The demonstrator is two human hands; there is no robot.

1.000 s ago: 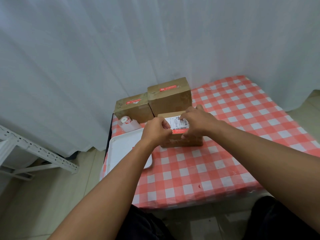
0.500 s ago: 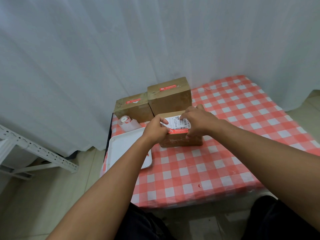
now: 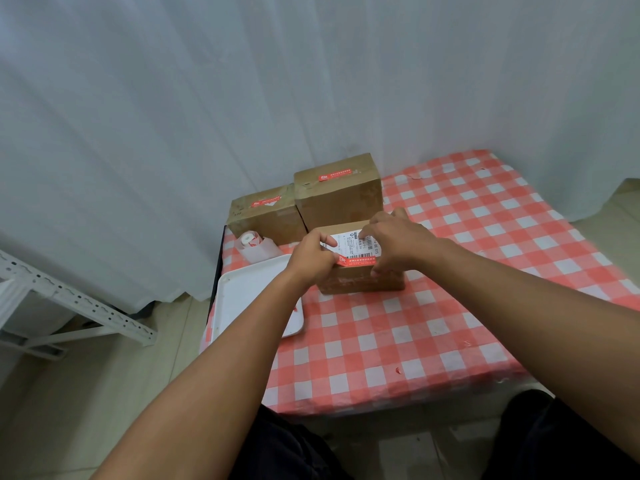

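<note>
Near left, white tray (image 3: pixel 256 299) on checked table (image 3: pixel 415 341). Just beyond, small box (image 3: pixel 362 280) bears a label (image 3: pixel 356 249): left hand (image 3: pixel 313 256) pinches its left edge, right hand (image 3: pixel 398 242) clasps the box's right end. Taller boxes (image 3: pixel 337 199) stand behind.

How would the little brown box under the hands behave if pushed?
Probably stiff: the cardboard box shows square edges under the left hand and right hand. It sits flat, so it likely slides on the checked tablecloth rather than tipping.

Two taped boxes (image 3: pixel 304 206) close behind, white tray (image 3: pixel 256 306) left, open checked cloth (image 3: pixel 485 244) right and front
</note>
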